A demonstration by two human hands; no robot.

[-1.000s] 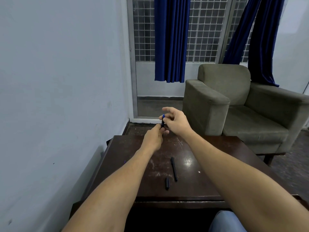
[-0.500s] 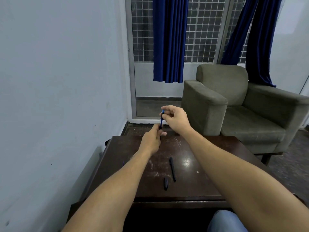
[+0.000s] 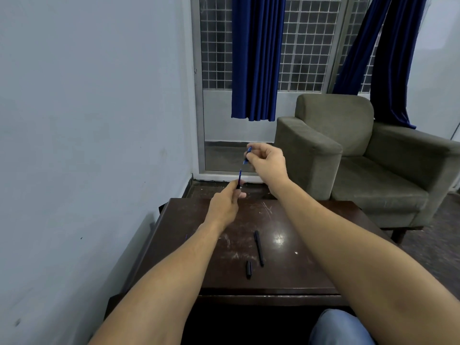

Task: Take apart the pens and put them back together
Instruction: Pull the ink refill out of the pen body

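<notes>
My right hand point(image 3: 267, 163) is raised above the far edge of the table and pinches a short blue pen piece point(image 3: 248, 155). Below it, my left hand point(image 3: 224, 207) pinches the dark end of a thin blue refill point(image 3: 240, 177) that points up toward the right hand. The two pieces are apart, with a small gap between them. On the dark wooden table point(image 3: 311, 270) lie a long black pen body point(image 3: 258, 247) and a short black cap point(image 3: 248, 269) beside it, both untouched.
A grey wall runs close along the table's left side. A green armchair point(image 3: 361, 155) stands behind the table at the right. Blue curtains point(image 3: 256, 58) hang over a gridded window at the back. My knee in blue cloth point(image 3: 341, 327) shows below the table's near edge.
My right hand has lifted up and to the right with the blue piece, drawing it off the refill. My left hand stays low and still holds the refill's end.
</notes>
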